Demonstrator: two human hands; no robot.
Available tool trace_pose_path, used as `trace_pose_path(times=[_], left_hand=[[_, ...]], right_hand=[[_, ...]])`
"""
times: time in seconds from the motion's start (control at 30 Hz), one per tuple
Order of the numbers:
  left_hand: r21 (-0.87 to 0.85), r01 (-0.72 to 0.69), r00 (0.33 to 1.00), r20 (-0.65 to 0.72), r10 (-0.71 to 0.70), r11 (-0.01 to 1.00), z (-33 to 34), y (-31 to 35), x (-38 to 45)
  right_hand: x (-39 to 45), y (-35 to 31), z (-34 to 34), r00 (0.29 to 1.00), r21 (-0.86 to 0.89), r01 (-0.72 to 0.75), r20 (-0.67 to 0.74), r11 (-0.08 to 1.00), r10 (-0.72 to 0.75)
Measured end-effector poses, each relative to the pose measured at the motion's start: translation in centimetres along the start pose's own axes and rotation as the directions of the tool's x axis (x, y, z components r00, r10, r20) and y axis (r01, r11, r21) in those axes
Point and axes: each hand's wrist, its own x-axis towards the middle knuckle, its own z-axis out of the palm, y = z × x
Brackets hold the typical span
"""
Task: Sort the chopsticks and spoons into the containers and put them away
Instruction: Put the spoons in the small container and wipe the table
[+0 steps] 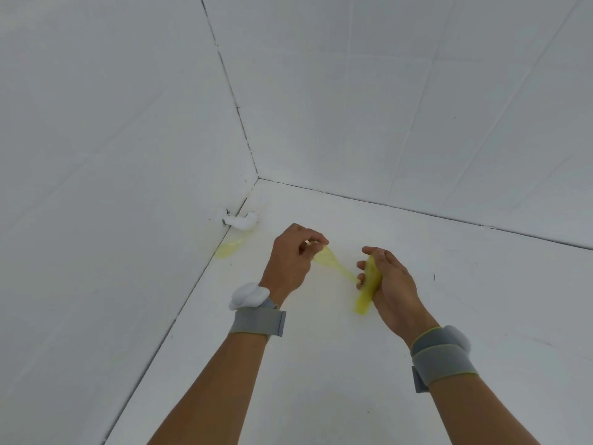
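Fingers of my left hand pinch a translucent yellow spoon by its bowl end, the handle slanting toward my right hand, which curls round a second yellow spoon held nearly upright. Both hang just above the white counter. To do this well, I'd line the two spoons up bowl to bowl in one grip before carrying them. Another yellow spoon lies by the tiled wall, near a white fitting. No containers or chopsticks are in view.
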Motion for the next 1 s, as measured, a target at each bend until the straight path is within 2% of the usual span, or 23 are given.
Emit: trace_pose_path(times=[0.1,0.13,0.23,0.3,0.6,1.0], left_hand=[[-0.030,-0.036,0.993,0.111,0.039,0.999,-0.2,0.7,-2.4],[-0.050,-0.034,0.989,0.139,0.041,0.998,-0.4,0.8,-2.9],[-0.147,0.059,0.983,0.180,-0.032,0.987,-1.4,0.8,-4.3],[-0.192,0.113,0.985,0.147,-0.085,0.975,-1.9,0.7,-5.2],[-0.219,0.101,0.984,-0.122,-0.130,0.970,-3.6,-1.7,-7.7],[-0.306,0.185,0.982,0.010,-0.191,0.934,-5.5,-2.8,-6.8]], right_hand=[[-1.4,1.2,1.1,0.991,-0.200,-0.033,0.118,0.979,0.058],[-1.8,1.7,1.4,0.983,-0.214,-0.048,0.163,0.976,0.085],[-2.9,2.8,2.5,0.950,-0.125,-0.095,0.285,0.988,0.127],[-3.4,3.4,3.5,0.941,-0.083,-0.102,0.315,0.991,0.124],[-5.1,5.0,8.0,0.946,-0.036,-0.103,0.305,0.994,0.109],[-5.2,5.7,9.4,0.985,-0.133,0.010,0.173,0.991,0.013]])
